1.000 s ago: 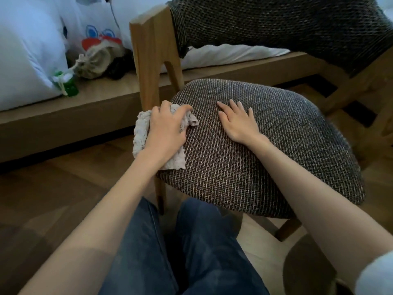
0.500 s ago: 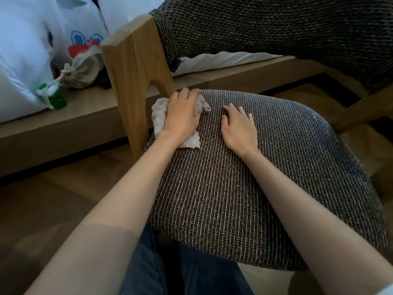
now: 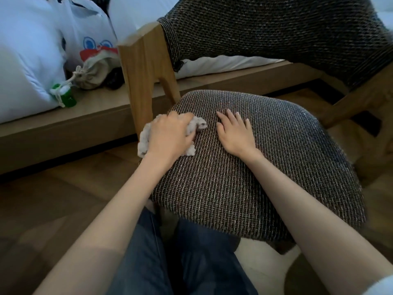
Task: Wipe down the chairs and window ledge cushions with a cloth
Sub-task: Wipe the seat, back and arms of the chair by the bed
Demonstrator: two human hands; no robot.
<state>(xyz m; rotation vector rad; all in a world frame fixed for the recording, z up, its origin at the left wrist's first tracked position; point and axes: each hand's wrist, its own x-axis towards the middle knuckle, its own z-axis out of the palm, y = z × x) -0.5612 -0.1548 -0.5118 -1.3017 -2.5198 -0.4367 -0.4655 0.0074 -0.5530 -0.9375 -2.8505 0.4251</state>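
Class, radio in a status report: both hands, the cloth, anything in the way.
Left hand grips cloth on chair seat, far left corner. Right hand flat on seat. Wooden chair post right beside cloth.

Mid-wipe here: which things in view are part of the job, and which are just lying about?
Job: cloth, gripped by left hand; woven chair seat, under flat right hand; white ledge cushion.
Lying about: beige drawstring pouch; small green container; white printed plastic bag.
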